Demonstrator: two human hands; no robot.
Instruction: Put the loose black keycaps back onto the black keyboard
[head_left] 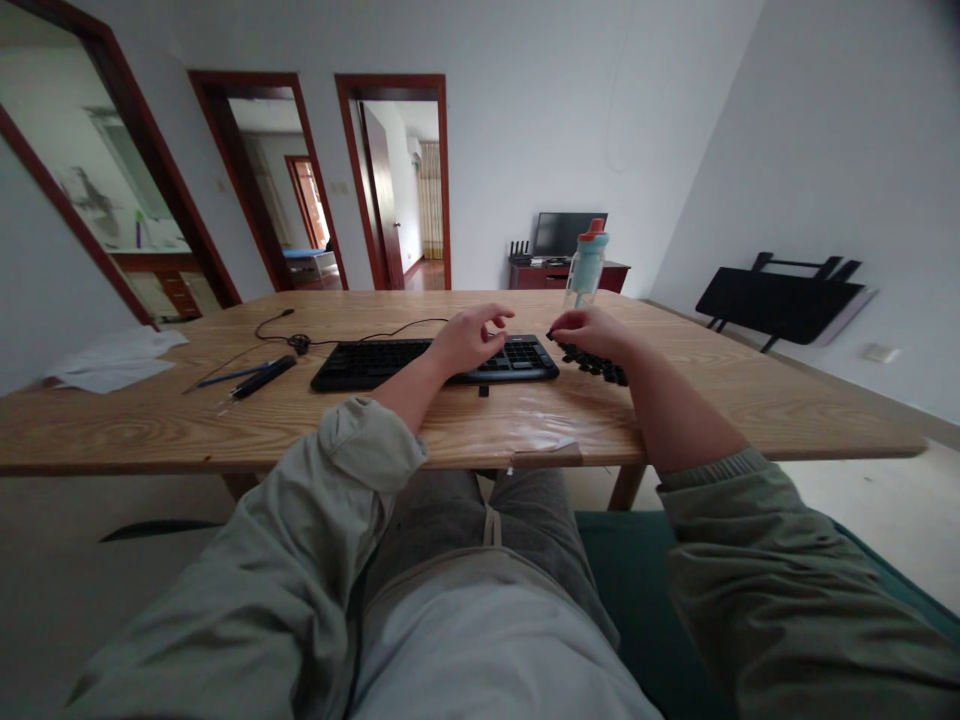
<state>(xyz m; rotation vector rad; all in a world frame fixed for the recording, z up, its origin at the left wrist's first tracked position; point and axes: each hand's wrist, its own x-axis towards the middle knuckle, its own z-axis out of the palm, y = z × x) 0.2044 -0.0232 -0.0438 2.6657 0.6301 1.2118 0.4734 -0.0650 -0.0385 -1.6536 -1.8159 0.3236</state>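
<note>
A black keyboard (375,365) lies on the wooden table in front of me. Over its right half hovers my left hand (471,338), its fingers loosely bent and apart with nothing visible between them; it hides part of the keys. To the right of the keyboard, my right hand (589,330) pinches a small black keycap (551,335) between thumb and fingertips. Beneath that hand is a pile of loose black keycaps (600,367), partly covered by it. One more keycap (484,391) sits alone on the table, just in front of the keyboard's near edge.
A screwdriver-like black tool (264,376) and a thin blue stick (232,373) lie left of the keyboard, near its cable (300,344). White paper (120,360) rests at the table's left. Behind my right hand stands a bottle (587,265) with a red cap.
</note>
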